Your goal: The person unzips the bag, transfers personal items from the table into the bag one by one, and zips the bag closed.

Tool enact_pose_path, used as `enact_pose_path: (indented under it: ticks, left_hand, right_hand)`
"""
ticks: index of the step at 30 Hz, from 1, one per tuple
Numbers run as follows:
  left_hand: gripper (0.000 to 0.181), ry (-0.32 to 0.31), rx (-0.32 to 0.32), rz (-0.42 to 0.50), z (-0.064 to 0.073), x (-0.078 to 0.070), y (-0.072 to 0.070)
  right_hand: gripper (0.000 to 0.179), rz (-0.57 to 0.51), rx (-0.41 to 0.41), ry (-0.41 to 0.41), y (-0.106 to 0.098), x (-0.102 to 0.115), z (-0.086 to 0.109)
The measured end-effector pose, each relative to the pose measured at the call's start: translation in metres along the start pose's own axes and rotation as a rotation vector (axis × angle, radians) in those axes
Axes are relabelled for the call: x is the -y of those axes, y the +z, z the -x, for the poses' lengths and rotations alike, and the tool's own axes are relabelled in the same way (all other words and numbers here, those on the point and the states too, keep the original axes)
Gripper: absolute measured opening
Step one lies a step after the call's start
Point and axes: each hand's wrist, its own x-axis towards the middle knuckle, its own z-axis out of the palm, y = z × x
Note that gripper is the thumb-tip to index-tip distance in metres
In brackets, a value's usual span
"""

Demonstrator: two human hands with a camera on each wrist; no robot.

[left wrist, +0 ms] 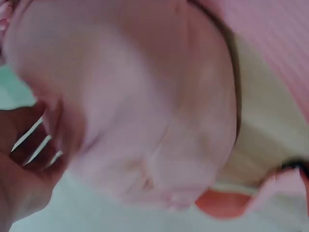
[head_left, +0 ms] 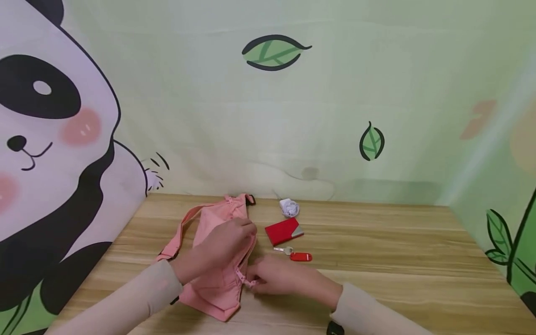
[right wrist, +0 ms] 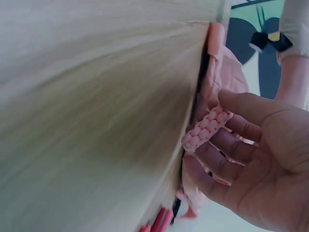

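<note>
A pink sling bag (head_left: 211,279) lies on the wooden table, its strap (head_left: 184,228) looped out to the left. Along its right side runs a zipper, parted in the stretch between my hands. My left hand (head_left: 226,239) reaches over the bag and pinches the fabric near the upper end of that opening; the left wrist view shows the fingertips on the cloth (left wrist: 130,96). Lower down, my right hand (right wrist: 260,150) pinches the zipper pull between thumb and fingers. A braided pink cord (right wrist: 206,129) dangles from the pull across the fingers. The bag's inside is hidden.
Right of the bag lie a white coiled cable (head_left: 290,208), a red card holder (head_left: 282,231) with a silver corner, and a key (head_left: 284,251) with a red tag (head_left: 300,257). A printed cloth backdrop (head_left: 326,139) rises behind the table's far edge.
</note>
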Motion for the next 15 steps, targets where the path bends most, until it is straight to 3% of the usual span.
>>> enact_pose_path:
  ticks: [3, 6, 10, 15]
  left_hand:
    - [0.031, -0.003, -0.038, -0.019, 0.016, -0.001, -0.017]
    - [0.056, -0.032, -0.028, -0.021, 0.034, -0.003, -0.028]
    - [0.086, -0.070, 0.053, 0.011, 0.047, -0.005, -0.033]
    - [0.115, -0.140, 0.221, 0.050, 0.048, -0.004, -0.024]
  right_hand:
    - [0.009, -0.067, -0.034, 0.036, -0.006, -0.004, 0.009]
    - [0.008, -0.105, -0.083, 0.050, -0.015, -0.011, 0.014]
    - [0.005, -0.142, -0.147, 0.045, -0.029, -0.017, 0.014]
    - [0.006, -0.135, -0.174, 0.047, -0.036, -0.016, 0.010]
